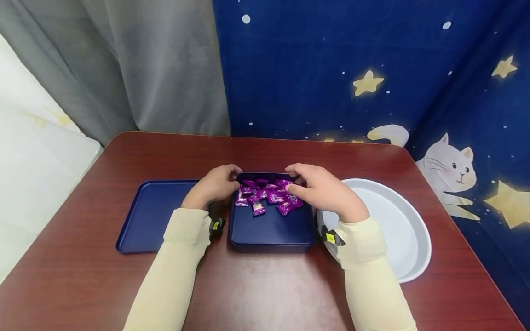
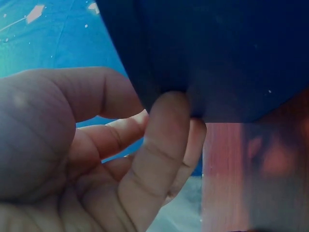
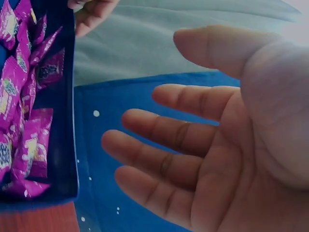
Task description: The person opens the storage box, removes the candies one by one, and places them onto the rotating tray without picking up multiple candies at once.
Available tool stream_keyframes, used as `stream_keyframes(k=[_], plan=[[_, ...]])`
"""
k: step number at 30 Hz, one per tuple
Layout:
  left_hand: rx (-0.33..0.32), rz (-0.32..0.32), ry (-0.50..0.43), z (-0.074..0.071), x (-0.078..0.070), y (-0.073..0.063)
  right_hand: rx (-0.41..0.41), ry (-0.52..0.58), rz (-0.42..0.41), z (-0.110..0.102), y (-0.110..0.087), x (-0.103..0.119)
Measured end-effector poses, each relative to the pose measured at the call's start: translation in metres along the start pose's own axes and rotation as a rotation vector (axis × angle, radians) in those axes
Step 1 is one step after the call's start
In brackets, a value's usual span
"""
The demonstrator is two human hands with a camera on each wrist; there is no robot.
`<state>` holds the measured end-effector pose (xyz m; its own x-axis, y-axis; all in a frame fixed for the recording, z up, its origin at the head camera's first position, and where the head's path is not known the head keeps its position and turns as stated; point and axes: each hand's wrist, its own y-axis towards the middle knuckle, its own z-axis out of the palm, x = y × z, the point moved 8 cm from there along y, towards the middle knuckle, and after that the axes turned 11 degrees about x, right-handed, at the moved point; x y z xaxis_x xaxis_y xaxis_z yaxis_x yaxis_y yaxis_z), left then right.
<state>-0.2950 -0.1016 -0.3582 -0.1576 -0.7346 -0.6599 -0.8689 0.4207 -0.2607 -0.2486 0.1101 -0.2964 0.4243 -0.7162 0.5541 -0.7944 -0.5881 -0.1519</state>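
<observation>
the navy box point(image 1: 271, 228) stands midway between the table's point(image 1: 265, 289) left and right edges, purple packets point(image 1: 276, 196) lying toward its far edge. the left hand point(image 1: 212, 187) pinches the box near its far left corner; the right hand point(image 1: 326, 191), fingers spread, hovers just beside its far right corner.

Heaped loosely toward the far side of an open dark blue box point(image 1: 271, 230) with rounded corners, on a reddish-brown table point(image 1: 248, 289): shiny, printed purple packets point(image 1: 258, 209), several overlapping. Gripped near the box's far left corner by the left hand point(image 1: 213, 187).
</observation>
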Motion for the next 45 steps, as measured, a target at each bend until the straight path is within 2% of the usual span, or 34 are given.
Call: stream_keyframes(k=[5, 11, 18, 26, 33, 39, 45], plan=[[0.01, 0.001, -0.013, 0.009, -0.002, -0.002, 0.02, -0.029, -0.022, 0.009, 0.004, 0.004], [0.019, -0.002, 0.027, 0.012, -0.007, -0.005, 0.034, -0.161, -0.036, 0.025, 0.014, 0.014], [0.075, 0.015, 0.062, 0.017, -0.017, -0.011, 0.106, -0.322, 0.036, 0.049, 0.025, 0.019], [0.093, 0.03, 0.1, 0.018, -0.021, -0.012, 0.154, -0.309, 0.092, 0.062, 0.03, 0.013], [0.112, 0.037, 0.135, 0.02, -0.023, -0.013, 0.167, -0.357, 0.104, 0.072, 0.034, 0.011], [0.112, 0.039, 0.16, 0.02, -0.025, -0.014, 0.163, -0.36, 0.176, 0.073, 0.034, 0.006], [0.114, 0.033, 0.169, 0.021, -0.027, -0.016, 0.165, -0.363, 0.176, 0.075, 0.032, 0.003]])
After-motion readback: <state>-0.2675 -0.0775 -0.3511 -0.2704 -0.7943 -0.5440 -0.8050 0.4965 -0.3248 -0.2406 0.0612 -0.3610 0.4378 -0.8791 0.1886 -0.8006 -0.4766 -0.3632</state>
